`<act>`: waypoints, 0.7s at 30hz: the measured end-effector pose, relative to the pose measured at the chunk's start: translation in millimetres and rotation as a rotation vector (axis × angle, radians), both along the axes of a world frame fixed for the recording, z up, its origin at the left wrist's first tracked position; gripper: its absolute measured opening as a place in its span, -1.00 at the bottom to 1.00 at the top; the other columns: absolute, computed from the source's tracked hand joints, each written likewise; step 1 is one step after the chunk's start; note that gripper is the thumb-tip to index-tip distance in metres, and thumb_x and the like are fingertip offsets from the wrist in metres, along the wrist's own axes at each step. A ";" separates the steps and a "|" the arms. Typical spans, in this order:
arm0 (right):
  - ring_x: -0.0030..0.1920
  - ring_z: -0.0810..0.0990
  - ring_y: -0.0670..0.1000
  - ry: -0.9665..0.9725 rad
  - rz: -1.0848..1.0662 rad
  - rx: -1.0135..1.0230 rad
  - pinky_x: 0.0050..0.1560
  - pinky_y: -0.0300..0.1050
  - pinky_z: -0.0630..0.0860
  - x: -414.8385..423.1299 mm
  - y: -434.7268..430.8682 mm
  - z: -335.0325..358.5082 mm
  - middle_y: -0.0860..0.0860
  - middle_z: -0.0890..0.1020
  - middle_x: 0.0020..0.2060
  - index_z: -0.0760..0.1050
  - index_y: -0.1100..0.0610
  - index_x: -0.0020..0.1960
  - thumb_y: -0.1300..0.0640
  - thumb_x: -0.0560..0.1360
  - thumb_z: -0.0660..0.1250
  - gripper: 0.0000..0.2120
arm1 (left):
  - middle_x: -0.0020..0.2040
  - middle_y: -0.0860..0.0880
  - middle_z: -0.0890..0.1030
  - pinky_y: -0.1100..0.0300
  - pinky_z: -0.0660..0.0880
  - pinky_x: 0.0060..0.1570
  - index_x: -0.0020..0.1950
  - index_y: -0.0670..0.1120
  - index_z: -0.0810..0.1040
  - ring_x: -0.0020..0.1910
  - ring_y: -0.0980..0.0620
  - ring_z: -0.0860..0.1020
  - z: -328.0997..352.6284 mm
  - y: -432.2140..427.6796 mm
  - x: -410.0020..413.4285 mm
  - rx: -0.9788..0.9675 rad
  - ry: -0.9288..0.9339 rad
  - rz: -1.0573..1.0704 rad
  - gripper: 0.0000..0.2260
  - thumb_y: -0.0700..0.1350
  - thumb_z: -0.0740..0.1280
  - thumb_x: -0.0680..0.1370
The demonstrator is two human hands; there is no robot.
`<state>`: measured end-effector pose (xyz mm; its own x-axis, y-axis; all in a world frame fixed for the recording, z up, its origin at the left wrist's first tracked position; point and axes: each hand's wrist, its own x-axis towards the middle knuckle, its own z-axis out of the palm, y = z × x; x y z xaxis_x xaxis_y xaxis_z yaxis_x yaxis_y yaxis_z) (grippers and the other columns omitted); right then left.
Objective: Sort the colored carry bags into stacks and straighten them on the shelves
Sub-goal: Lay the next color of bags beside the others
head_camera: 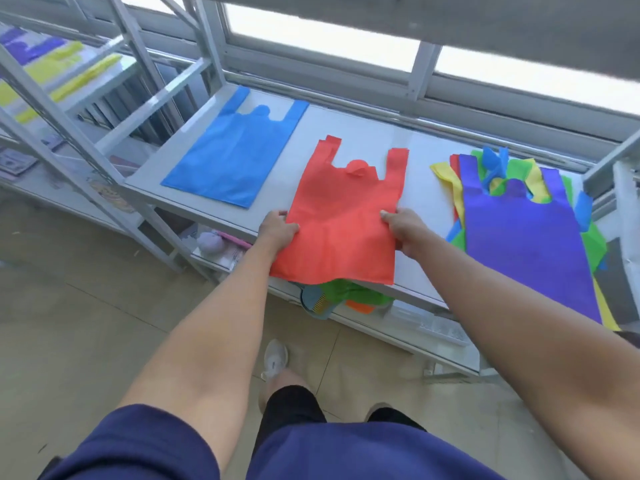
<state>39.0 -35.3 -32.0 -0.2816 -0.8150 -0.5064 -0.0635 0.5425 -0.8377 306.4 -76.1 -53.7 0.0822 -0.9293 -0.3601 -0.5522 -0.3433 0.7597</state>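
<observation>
the red carry bag [341, 216] lies flat on the grey shelf [367, 140], between the blue carry bag [235, 150] and the mixed pile topped by a purple bag [519, 230]. it looks light, thin and floppy, best held at both side edges. the left hand [277, 232] and right hand [401, 230] each pinch 1 edge. its handles point toward the window; its bottom overhangs the shelf front.

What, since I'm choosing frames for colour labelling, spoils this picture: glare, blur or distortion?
Head view: the window panes are blown out white. Head view: the wide lens tilts and bends the rack posts. Head view: the upper shelf at the top edge is smeared, while the red bag, gripped by the left hand and right hand, is sharp and evenly lit.
</observation>
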 end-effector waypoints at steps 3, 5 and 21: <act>-0.08 0.67 0.05 -0.057 -0.063 0.031 -0.13 -0.06 0.68 28.7 -31.4 -11.3 0.14 0.68 0.12 0.54 0.12 0.23 0.20 0.67 0.24 -0.82 | 0.41 -0.15 0.52 0.15 0.41 0.26 0.52 -0.14 0.38 0.37 -0.12 0.50 -1.4 -37.3 17.0 -0.012 -0.056 -0.032 -0.46 -0.13 0.39 0.55; 0.02 0.68 0.10 -0.012 -0.084 0.036 0.09 0.10 0.67 39.6 -52.7 -12.5 0.16 0.67 0.19 0.56 0.17 0.27 0.18 0.66 0.27 -0.78 | 0.42 -0.16 0.51 0.13 0.38 0.31 0.53 -0.14 0.35 0.40 -0.13 0.48 0.1 -65.7 26.6 -0.010 -0.085 -0.068 -0.46 -0.14 0.38 0.56; 0.12 0.65 0.18 0.467 -0.131 0.058 0.15 0.13 0.63 6.0 -83.5 -29.4 0.13 0.66 0.13 0.56 0.18 0.22 0.07 0.53 0.44 -0.68 | 0.08 -0.10 0.64 0.06 0.51 0.27 0.65 0.14 0.21 0.15 -0.07 0.62 -25.1 -140.8 3.7 -0.237 0.014 -0.307 -0.25 -0.10 0.48 0.53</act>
